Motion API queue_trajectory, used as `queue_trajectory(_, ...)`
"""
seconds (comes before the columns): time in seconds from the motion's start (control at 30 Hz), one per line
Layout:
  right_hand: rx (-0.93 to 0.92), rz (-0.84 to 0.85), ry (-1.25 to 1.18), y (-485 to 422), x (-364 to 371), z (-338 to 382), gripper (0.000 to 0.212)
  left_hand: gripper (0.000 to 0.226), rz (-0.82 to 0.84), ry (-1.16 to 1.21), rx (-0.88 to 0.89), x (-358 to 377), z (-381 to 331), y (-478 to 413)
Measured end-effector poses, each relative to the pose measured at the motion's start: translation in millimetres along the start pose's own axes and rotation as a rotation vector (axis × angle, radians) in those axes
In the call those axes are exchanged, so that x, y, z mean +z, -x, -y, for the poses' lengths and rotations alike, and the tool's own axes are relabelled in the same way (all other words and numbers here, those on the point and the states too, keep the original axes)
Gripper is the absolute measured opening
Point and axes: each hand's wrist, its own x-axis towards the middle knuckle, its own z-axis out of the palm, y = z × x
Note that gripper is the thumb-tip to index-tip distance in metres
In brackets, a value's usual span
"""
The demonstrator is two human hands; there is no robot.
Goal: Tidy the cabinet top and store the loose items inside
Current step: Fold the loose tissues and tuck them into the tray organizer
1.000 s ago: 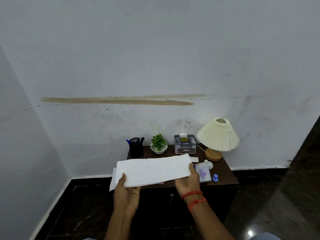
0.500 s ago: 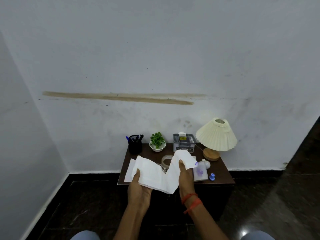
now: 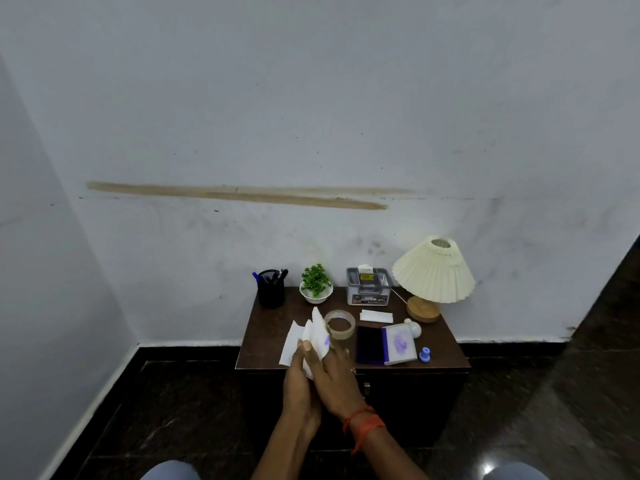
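Paper sheet (image 3: pixel 308 336) was spread flat a second ago. Now it's folded, with your left hand (image 3: pixel 299 379) and right hand (image 3: pixel 337 379) pressed together, pinching it over the cabinet top (image 3: pixel 270 341) at 7 o'clock. Looks ready to stow. Tape roll (image 3: pixel 340 323) at its 1 o'clock and open stamp pad (image 3: pixel 369 344) at 3 are still loose and close by.
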Motion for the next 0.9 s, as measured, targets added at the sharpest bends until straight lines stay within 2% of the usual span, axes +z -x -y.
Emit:
queue_trajectory(0.07, 0.003, 0.064, 0.198, 1, 0, -3, 0.094, 0.057, 0.066, 0.048, 0.031, 4, 0, 5)
queue_trajectory(0.2, -0.013, 0.113, 0.359, 6, -1, -1, 0.083, 0.092, -0.031, 0.158, 0.204, 23, 22, 10)
queue_trajectory(0.23, -0.006, 0.125, 0.361, 9, -2, -2, 0.080, 0.086, -0.060, 0.124, 0.212, 28, 18, 17)
queue_trajectory(0.27, -0.004, 0.125, 0.355, 8, -2, -3, 0.079, 0.070, -0.078, -0.012, 0.215, 26, 13, 19)
queue_trajectory(0.3, -0.008, 0.118, 0.328, 7, -3, -1, 0.079, 0.056, -0.007, 0.043, 0.105, 15, 10, 18)
queue_trajectory(0.33, -0.034, 0.091, 0.280, 6, -6, 3, 0.079, 0.051, -0.024, -0.049, 0.067, 6, 4, 13)
queue_trajectory(0.4, -0.057, -0.006, 0.145, 5, -13, 10, 0.079, 0.044, -0.065, -0.043, 0.001, -6, 0, 0)
queue_trajectory(0.43, 0.034, -0.060, 0.027, 12, -18, 1, 0.076, 0.042, -0.035, 0.017, -0.008, -8, 0, -6)
queue_trajectory(0.47, 0.137, -0.116, -0.141, 17, -21, -6, 0.068, 0.039, -0.071, -0.023, -0.007, -14, 5, -13)
queue_trajectory(0.5, 0.343, -0.157, -0.360, 24, -23, -20, 0.062, 0.037, -0.105, 0.006, 0.006, -29, 13, -35)
queue_trajectory(0.53, 0.545, -0.151, -0.534, 28, -23, -41, 0.066, 0.037, -0.118, 0.068, -0.019, -32, 13, -40)
queue_trajectory(0.57, 0.651, -0.133, -0.704, 25, -24, -62, 0.085, 0.037, -0.076, 0.151, -0.053, -31, 10, -34)
queue_trajectory(0.6, 0.635, -0.130, -0.831, 17, -27, -74, 0.093, 0.037, -0.068, 0.155, -0.037, -22, 1, -17)
queue_trajectory(0.63, 0.640, -0.161, -0.913, 14, -33, -74, 0.086, 0.036, 0.018, 0.188, -0.008, -16, -3, -6)
queue_trajectory(0.7, 0.732, -0.174, -1.039, 14, -42, -54, 0.057, 0.033, 0.048, 0.151, 0.046, -1, -16, 18)
queue_trajectory(0.73, 0.772, -0.162, -1.107, 15, -44, -44, 0.050, 0.032, 0.025, 0.155, 0.062, 1, -14, 13)
queue_trajectory(0.8, 0.816, -0.112, -1.284, 22, -36, -51, 0.051, 0.030, 0.013, 0.138, 0.077, 5, -13, 18)
queue_trajectory(0.9, 0.805, -0.103, -1.368, 21, -37, -49, 0.052, 0.029, 0.032, 0.133, 0.092, 5, -13, 20)
